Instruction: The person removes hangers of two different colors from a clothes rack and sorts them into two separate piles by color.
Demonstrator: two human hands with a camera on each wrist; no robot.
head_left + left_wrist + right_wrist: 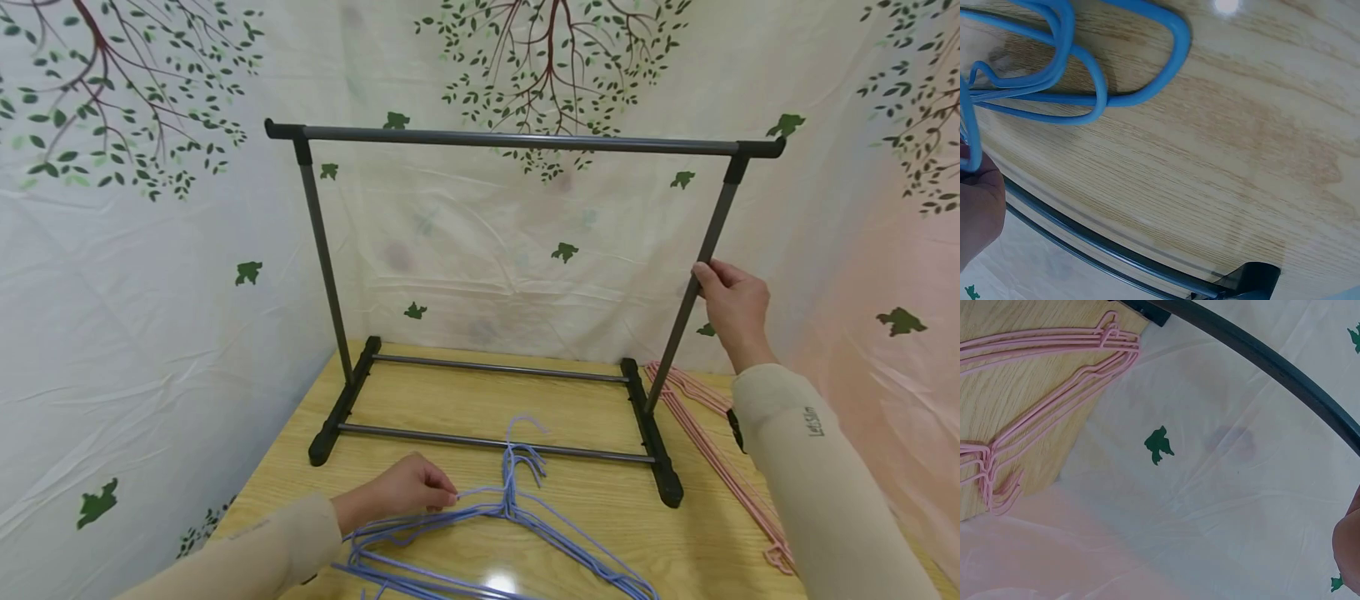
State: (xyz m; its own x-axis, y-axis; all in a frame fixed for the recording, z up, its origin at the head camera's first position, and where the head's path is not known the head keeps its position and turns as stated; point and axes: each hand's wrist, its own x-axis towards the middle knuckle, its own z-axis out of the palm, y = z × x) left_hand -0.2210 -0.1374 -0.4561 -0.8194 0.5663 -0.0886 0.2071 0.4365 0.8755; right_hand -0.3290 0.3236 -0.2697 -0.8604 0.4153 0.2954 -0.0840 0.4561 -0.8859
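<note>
My left hand [408, 487] pinches the shoulder wire of the top blue hanger [551, 502], lifted slightly off a pile of blue hangers [581, 554] on the table. Their hooks lie just in front of the rack's lower bar. On the right, my right hand [738, 304] grips the upright post [686, 304] of a black garment rack [517, 142] between thumb and fingers. In the left wrist view, the hangers' rounded ends [1175, 47] lie near the hand, which shows only in part. Only a sliver of the right hand [1347, 547] appears in the right wrist view.
Pink hangers [712, 446] lie in a stack on the wooden table [450, 392], right of the rack and partly under my right arm. The rack stands on two black feet [345, 404]. A leaf-printed cloth [480, 242] hangs behind and along both sides.
</note>
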